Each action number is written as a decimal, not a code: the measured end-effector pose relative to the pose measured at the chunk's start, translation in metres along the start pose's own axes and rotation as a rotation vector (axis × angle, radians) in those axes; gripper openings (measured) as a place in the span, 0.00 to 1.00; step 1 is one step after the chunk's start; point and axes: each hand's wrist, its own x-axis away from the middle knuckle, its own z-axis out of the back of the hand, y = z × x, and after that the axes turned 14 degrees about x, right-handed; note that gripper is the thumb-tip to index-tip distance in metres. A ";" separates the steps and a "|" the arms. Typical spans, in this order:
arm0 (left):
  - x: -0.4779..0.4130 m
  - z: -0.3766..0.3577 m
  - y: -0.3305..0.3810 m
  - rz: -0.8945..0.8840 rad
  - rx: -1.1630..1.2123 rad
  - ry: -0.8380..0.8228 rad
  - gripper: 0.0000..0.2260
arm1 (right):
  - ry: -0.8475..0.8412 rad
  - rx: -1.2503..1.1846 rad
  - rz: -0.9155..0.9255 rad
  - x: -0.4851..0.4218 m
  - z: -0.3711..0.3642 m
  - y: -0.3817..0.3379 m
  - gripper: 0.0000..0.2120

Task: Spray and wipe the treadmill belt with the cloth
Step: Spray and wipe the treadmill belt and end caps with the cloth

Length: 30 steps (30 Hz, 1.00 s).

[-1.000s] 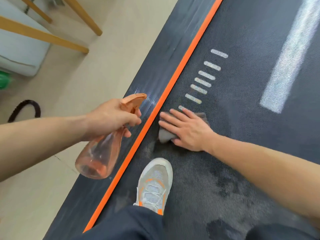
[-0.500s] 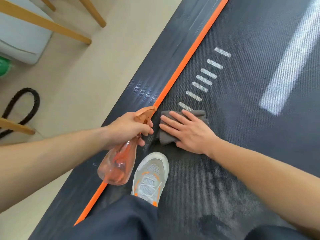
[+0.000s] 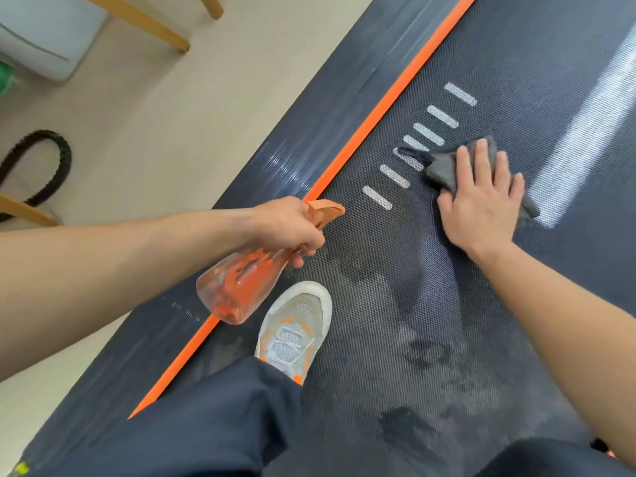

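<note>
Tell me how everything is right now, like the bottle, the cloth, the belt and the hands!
spray bottle, tilted, held off the belt, nozzle pointing over it.
left hand, grips the spray bottle's neck.
cloth, crumpled, lying on the belt under the right hand.
right hand, fingers straight, pressing the cloth.
treadmill belt, wet in dark patches near the shoe.
shoe, standing on the belt.

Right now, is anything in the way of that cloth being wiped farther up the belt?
Nothing visible. Ahead of the cloth under the right hand, the belt shows only flat painted white dashes and a wide stripe. The shoe stands behind it, nearer the person.
</note>
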 end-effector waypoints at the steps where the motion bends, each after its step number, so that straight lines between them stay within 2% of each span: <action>1: -0.001 0.000 -0.002 -0.003 0.005 -0.005 0.41 | -0.001 -0.004 0.004 0.000 0.000 0.000 0.34; 3: -0.002 0.001 -0.004 -0.003 0.003 -0.003 0.40 | -0.001 0.003 0.002 0.000 0.000 0.000 0.34; 7: -0.001 -0.002 -0.008 0.019 -0.051 0.012 0.33 | 0.013 0.000 -0.004 -0.001 0.007 -0.008 0.33; 12: -0.001 0.010 -0.009 -0.091 0.109 0.092 0.29 | 0.061 -0.009 0.126 -0.003 0.005 -0.028 0.29; 15: -0.001 0.018 -0.004 -0.143 0.194 0.169 0.32 | 0.074 -0.020 0.170 -0.008 0.004 -0.053 0.29; 19: 0.001 0.023 0.006 -0.189 0.243 0.224 0.35 | 0.183 0.012 0.585 0.038 -0.004 -0.093 0.30; 22: 0.000 0.022 0.014 -0.223 0.225 0.210 0.22 | 0.184 0.114 1.030 0.068 -0.013 -0.107 0.31; 23: 0.000 0.021 0.016 -0.224 0.220 0.214 0.20 | 0.169 0.174 1.117 0.059 -0.013 -0.102 0.33; 24: -0.001 0.020 0.018 -0.218 0.208 0.218 0.20 | 0.165 0.205 1.104 0.044 -0.012 -0.096 0.34; 25: -0.002 0.020 0.018 -0.214 0.191 0.218 0.23 | 0.152 0.213 1.012 0.026 -0.010 -0.088 0.35; 28: -0.002 0.020 0.016 -0.209 0.144 0.190 0.35 | 0.068 0.136 0.528 -0.027 0.000 -0.059 0.34; 30: -0.001 0.022 0.014 -0.216 0.146 0.180 0.34 | 0.022 0.067 0.279 -0.041 0.006 -0.048 0.32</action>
